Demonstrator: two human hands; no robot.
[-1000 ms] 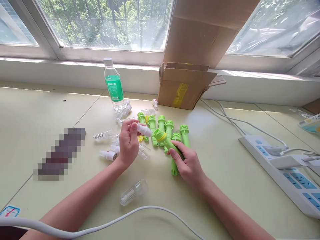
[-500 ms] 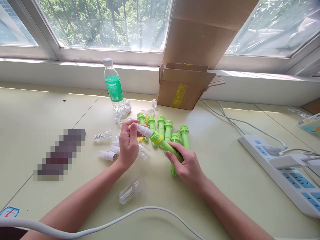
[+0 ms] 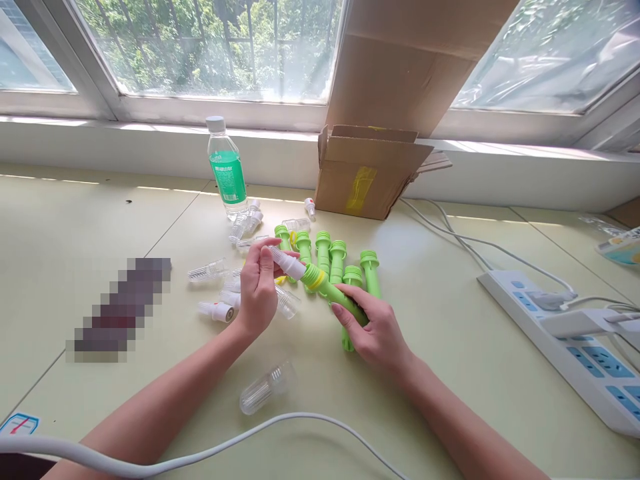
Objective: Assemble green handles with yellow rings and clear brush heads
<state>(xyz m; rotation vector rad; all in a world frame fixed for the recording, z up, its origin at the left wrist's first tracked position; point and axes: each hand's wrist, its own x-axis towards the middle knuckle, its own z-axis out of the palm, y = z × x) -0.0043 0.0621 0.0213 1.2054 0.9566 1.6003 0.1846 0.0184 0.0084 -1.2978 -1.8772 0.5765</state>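
Note:
My left hand [image 3: 259,293] is closed on a white plastic piece with a clear ribbed tip [image 3: 291,265], pinched near that tip. The piece's white end meets the threaded mouth of a green plastic tube [image 3: 340,298] with a yellow ring; how deep it sits inside I cannot tell. Around the tube's lower part wraps my right hand [image 3: 377,327]. Several more green tubes [image 3: 370,273] lie behind and beneath the held one. Left of my left hand are white pieces [image 3: 216,311] and clear ribbed covers [image 3: 207,270]. Nearer to me lies another clear cover [image 3: 265,389].
A water bottle [image 3: 228,173] and a cardboard box [image 3: 357,177] stand at the back by the window. A power strip [image 3: 565,347] with plugged-in cables occupies the right side. One white cable [image 3: 295,417] crosses the front. On the left lies a blurred dark object [image 3: 123,307].
Both hands keep nearly the same place and grip, with the white piece still at the tube's mouth. The clear cover in front has shifted very slightly.

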